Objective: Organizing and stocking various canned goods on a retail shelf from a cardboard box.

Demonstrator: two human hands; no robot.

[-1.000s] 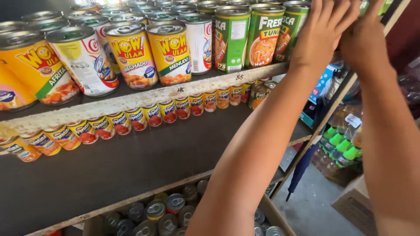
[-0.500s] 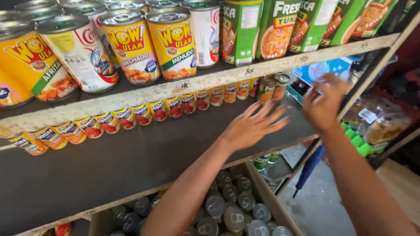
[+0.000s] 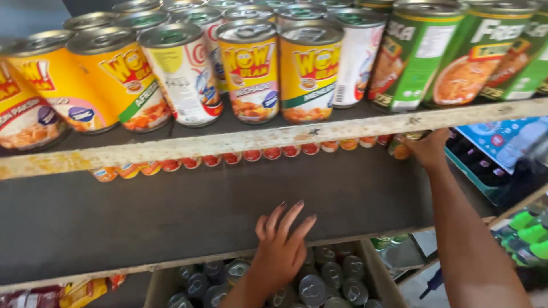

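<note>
Hands at a shelf of tins
Left hand (image 3: 282, 242) lies open, fingers spread, on the dark shelf (image 3: 171, 211); right hand (image 3: 425, 149) closes around a small can (image 3: 399, 148) at the back.

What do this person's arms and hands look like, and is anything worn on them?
Both forearms are bare: no sleeves, gloves, watch or bracelets show in the head view. The left hand has long fingers with dark-painted nails. The right hand shows no ring; its nails cannot be made out, and its forearm is slim and uncovered.
</note>
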